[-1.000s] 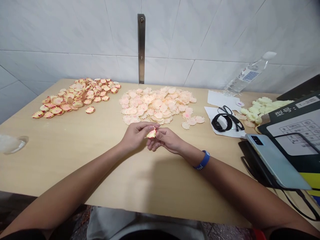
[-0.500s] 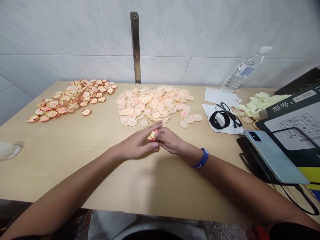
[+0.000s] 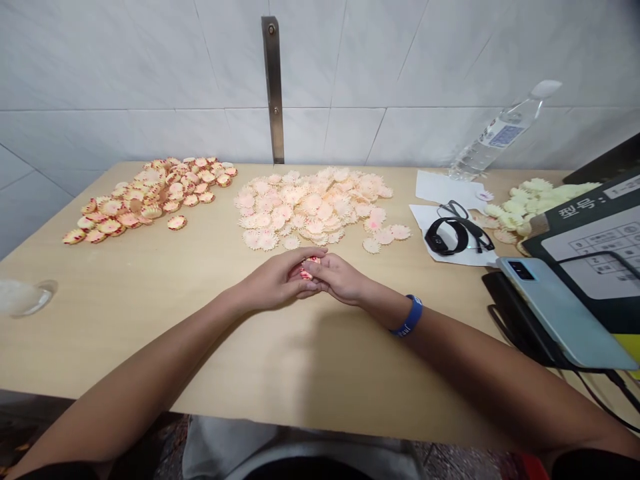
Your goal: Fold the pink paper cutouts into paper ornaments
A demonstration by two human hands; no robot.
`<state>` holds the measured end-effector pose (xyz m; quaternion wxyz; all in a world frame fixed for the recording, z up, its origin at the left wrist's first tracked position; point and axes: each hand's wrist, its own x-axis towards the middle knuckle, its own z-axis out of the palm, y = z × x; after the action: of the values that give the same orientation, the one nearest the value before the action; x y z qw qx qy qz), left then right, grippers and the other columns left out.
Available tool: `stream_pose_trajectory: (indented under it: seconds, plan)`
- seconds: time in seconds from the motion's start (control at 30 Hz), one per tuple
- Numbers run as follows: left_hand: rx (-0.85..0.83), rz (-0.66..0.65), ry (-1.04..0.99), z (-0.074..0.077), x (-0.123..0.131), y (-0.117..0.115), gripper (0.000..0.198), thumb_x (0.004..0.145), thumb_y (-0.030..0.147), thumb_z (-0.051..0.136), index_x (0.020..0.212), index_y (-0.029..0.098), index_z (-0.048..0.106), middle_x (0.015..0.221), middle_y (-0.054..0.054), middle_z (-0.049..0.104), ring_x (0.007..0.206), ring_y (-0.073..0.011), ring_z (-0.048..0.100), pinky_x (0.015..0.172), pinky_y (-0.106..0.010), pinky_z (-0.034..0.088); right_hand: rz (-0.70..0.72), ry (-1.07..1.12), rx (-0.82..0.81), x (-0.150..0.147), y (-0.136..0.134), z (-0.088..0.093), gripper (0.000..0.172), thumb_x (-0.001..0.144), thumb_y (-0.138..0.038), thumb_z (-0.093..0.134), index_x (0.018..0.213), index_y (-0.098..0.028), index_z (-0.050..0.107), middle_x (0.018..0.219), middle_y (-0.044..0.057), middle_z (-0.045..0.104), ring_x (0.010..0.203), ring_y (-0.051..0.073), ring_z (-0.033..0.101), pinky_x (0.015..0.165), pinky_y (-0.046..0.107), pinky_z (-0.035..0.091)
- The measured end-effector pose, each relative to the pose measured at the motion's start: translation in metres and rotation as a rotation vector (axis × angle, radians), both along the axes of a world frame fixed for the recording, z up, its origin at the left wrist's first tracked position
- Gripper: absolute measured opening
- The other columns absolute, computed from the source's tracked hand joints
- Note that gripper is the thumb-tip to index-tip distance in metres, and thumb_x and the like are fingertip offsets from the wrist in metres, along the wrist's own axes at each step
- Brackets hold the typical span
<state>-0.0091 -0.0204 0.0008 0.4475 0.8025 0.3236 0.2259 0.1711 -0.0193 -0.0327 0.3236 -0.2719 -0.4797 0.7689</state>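
Red-edged flower piece [image 3: 307,269] sits between both hands, mostly hidden. Left hand [image 3: 275,281] and right hand [image 3: 340,279] are curled closed around it, fingers touching. Pale flower pile [image 3: 310,207] lies just ahead of the hands; red-edged pile [image 3: 145,193] lies ahead and left.

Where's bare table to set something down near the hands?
Bare tabletop runs in front of the left hand and right hand, cupped on a red-edged flower piece, and between the orange-red flower pieces and pale pink flower pieces. Crowded: the right end, with papers, a phone and a folder.
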Motion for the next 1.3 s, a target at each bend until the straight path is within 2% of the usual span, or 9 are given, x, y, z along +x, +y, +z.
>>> stream_pose_trajectory:
  seconds: [0.17,0.3,0.4,0.63,0.73,0.93,1.07,1.17,1.3]
  plan:
    - [0.166,0.109,-0.028,-0.003,-0.001,0.005,0.045,0.077,0.025,0.068,0.122,0.019,0.065,0.126,-0.009,0.066,0.113,-0.0246,0.063,0.095,-0.033,0.051,0.031,0.027,-0.017,0.004,0.001,-0.001,0.043,0.071,-0.054,0.077,0.079,-0.013,0.07,0.077,0.004,0.07,0.078,0.013,0.068,0.089,0.034,0.056]
    - [0.168,0.312,0.012,-0.001,-0.001,0.005,0.034,0.079,0.028,0.065,0.111,0.019,0.072,0.102,-0.006,0.075,0.09,-0.0213,0.07,0.079,-0.031,0.056,-0.017,0.061,-0.064,0.005,0.001,0.003,0.043,0.07,-0.051,0.08,0.094,-0.017,0.071,0.093,0.005,0.071,0.09,0.014,0.068,0.096,0.035,0.053]
    - [0.251,0.406,0.017,0.003,-0.002,0.005,0.025,0.078,0.029,0.067,0.099,0.017,0.075,0.093,-0.006,0.076,0.087,-0.0214,0.071,0.08,-0.031,0.056,-0.029,0.058,-0.088,0.004,0.001,0.006,0.046,0.068,-0.053,0.08,0.095,-0.018,0.072,0.093,0.005,0.072,0.089,0.014,0.07,0.095,0.035,0.053]
    - [0.37,0.292,0.151,0.006,0.001,0.002,0.043,0.08,0.033,0.067,0.12,0.021,0.065,0.116,-0.008,0.071,0.105,-0.0238,0.066,0.088,-0.033,0.052,-0.087,-0.007,-0.082,0.001,0.0,0.005,0.047,0.064,-0.056,0.081,0.081,-0.013,0.073,0.079,0.004,0.072,0.076,0.013,0.069,0.079,0.029,0.058]
    - [0.356,0.205,0.208,0.007,0.004,-0.001,0.05,0.08,0.038,0.069,0.127,0.022,0.061,0.11,-0.006,0.072,0.096,-0.0217,0.068,0.08,-0.03,0.051,-0.064,-0.039,-0.017,-0.001,0.0,0.003,0.048,0.068,-0.059,0.076,0.071,-0.011,0.07,0.065,0.003,0.067,0.066,0.013,0.066,0.073,0.031,0.058]
    - [0.353,0.17,0.242,0.008,0.008,-0.005,0.031,0.082,0.032,0.066,0.111,0.025,0.068,0.084,0.001,0.073,0.071,-0.0141,0.064,0.063,-0.022,0.045,0.042,-0.034,0.078,0.0,0.0,0.003,0.048,0.074,-0.057,0.072,0.058,-0.013,0.062,0.059,0.0,0.061,0.063,0.012,0.062,0.075,0.03,0.056]
    - [0.339,0.24,0.191,0.003,0.002,-0.002,0.033,0.081,0.036,0.066,0.112,0.023,0.07,0.084,0.0,0.074,0.068,-0.0141,0.065,0.06,-0.022,0.046,0.027,0.055,-0.028,0.004,0.0,0.004,0.042,0.07,-0.054,0.078,0.072,-0.013,0.067,0.073,0.001,0.067,0.075,0.013,0.067,0.085,0.032,0.056]
    - [0.371,0.297,0.094,-0.001,-0.001,0.0,0.028,0.087,0.035,0.059,0.106,0.019,0.072,0.088,-0.004,0.076,0.072,-0.0154,0.069,0.063,-0.022,0.05,0.09,0.042,-0.091,0.006,0.001,0.006,0.051,0.069,-0.058,0.077,0.092,-0.013,0.071,0.089,0.008,0.073,0.088,0.018,0.071,0.091,0.038,0.055]
    - [0.447,0.336,0.048,-0.003,-0.001,0.0,0.026,0.088,0.035,0.056,0.096,0.019,0.075,0.089,-0.006,0.077,0.077,-0.0176,0.072,0.068,-0.024,0.053,0.075,-0.02,-0.07,0.005,0.001,0.007,0.062,0.065,-0.066,0.074,0.093,-0.011,0.072,0.089,0.014,0.076,0.084,0.022,0.074,0.083,0.037,0.057]
